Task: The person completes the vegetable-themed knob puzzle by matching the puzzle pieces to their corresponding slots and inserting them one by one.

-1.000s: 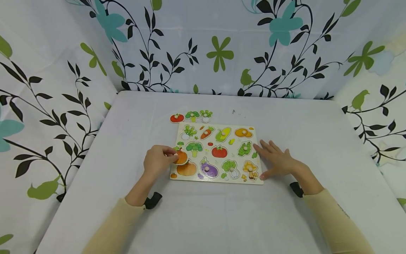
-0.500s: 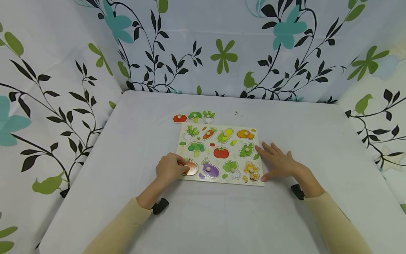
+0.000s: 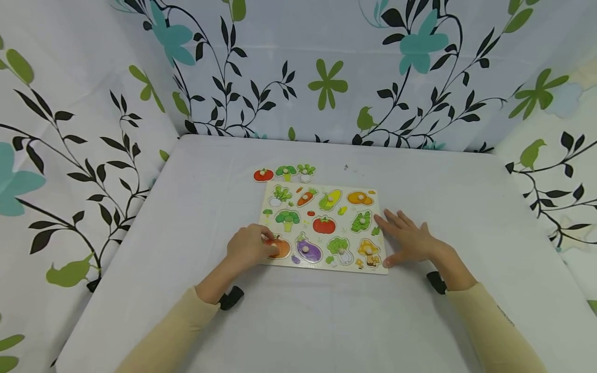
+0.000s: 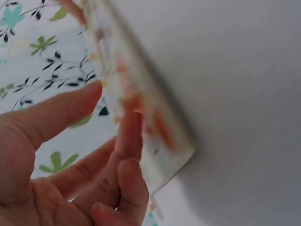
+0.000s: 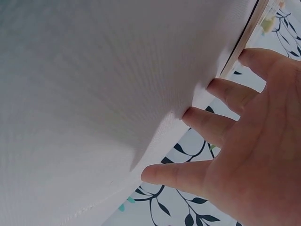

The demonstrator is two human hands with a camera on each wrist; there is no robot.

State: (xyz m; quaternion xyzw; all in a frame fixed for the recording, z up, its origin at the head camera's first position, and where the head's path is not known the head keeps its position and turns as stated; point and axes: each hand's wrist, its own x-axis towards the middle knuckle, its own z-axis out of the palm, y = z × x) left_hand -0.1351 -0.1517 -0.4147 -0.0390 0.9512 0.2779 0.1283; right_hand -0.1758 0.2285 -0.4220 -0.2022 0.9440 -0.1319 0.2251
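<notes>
nearest, on the left, the left hand [image 3: 249,247] comes in over the near left corner of the puzzle board [image 3: 343,224], and the orange piece [image 3: 282,249] lies right there at its fingers. what counts most is how close the two are: the piece sits just to the right of the left fingertips and partly beneath them, so this hand is far nearer to it than the other. its visible side is rounded, and with the rest covered i cannot fix a long axis; the board's own long side runs left to right.

the left fingers are partly bent, and in the left wrist view the thumb [image 4: 87,101] stands apart from the nearest fingertip. blur and overlap hide any knob, so i cannot tell whether they have hold of the piece or merely touch it.

just right of the orange piece lies the eggplant piece [image 3: 310,251], its knob showing. across the board, the right hand [image 3: 410,239] rests at the right edge, fingers spread wide and gripping nothing, well apart from the orange piece.

farther in, the tomato shape [image 3: 324,226] and broccoli shape [image 3: 287,219] show no knob. beyond the far left edge, a loose tomato [image 3: 263,175], loose broccoli [image 3: 286,172] and loose turnip [image 3: 306,171] lie in a row on the tabletop [image 3: 420,181].
</notes>
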